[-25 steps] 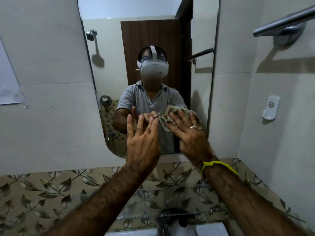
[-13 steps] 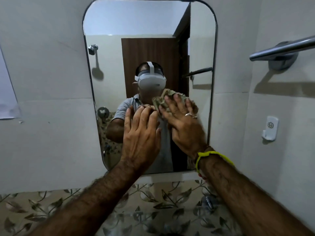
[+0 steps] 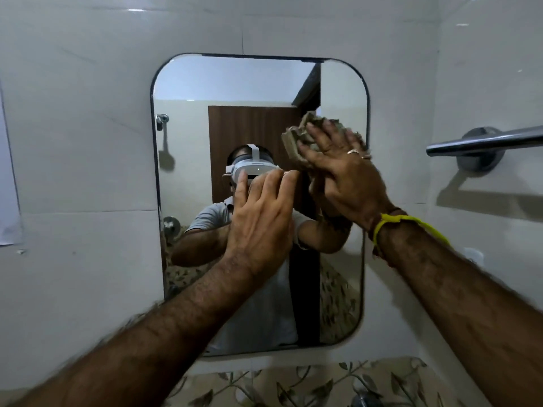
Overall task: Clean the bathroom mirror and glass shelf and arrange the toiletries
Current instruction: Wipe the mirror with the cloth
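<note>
The mirror (image 3: 205, 92) hangs on the wall (image 3: 82, 142) ahead. Both hands lie against its glass: the left hand (image 3: 261, 218) near the middle, the right hand (image 3: 346, 174) to its right and higher, near the mirror's right edge, with a cloth (image 3: 296, 136) between its fingers and the glass. A towel bar (image 3: 484, 143) juts from the side wall at right. Patterned tiles (image 3: 308, 383) run below the mirror.

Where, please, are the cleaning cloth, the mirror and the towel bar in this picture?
cleaning cloth (image 3: 296, 139): head view, on the bunched left end beyond the fingers.
mirror (image 3: 235, 83): head view, on the bare upper glass.
towel bar (image 3: 482, 145): head view, on the metal rod.
</note>
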`<act>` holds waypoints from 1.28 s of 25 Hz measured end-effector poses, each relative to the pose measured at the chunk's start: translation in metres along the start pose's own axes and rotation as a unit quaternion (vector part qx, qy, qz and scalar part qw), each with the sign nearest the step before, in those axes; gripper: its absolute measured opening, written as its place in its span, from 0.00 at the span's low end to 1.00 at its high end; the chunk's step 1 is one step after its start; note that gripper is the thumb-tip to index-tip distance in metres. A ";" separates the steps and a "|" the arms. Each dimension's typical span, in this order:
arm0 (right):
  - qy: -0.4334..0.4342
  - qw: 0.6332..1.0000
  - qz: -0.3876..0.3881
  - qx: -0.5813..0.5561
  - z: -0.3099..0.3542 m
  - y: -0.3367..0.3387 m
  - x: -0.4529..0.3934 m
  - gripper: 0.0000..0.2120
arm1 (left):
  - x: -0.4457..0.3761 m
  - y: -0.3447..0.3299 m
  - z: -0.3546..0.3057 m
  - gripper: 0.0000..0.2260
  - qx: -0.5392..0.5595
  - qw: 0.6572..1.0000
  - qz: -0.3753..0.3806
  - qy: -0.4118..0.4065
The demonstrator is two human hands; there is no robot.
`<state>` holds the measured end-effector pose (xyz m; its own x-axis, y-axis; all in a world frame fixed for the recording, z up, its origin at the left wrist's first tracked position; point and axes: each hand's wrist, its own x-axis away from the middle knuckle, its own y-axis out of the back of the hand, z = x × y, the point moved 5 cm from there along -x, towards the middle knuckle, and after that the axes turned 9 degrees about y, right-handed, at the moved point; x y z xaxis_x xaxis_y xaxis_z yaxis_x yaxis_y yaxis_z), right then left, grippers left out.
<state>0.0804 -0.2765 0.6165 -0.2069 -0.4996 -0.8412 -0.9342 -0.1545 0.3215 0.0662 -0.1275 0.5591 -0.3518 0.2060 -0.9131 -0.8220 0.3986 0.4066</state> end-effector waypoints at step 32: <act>-0.053 0.997 -0.043 -0.043 -0.012 -0.012 0.036 0.30 | 0.015 -0.034 -0.010 0.32 0.000 0.993 -0.071 0.091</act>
<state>0.0880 -0.3027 0.5877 -0.1610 -0.3898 -0.9067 -0.9221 -0.2682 0.2790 0.0844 -0.1470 0.5313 -0.3075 -0.0162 -0.9514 -0.8688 0.4127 0.2737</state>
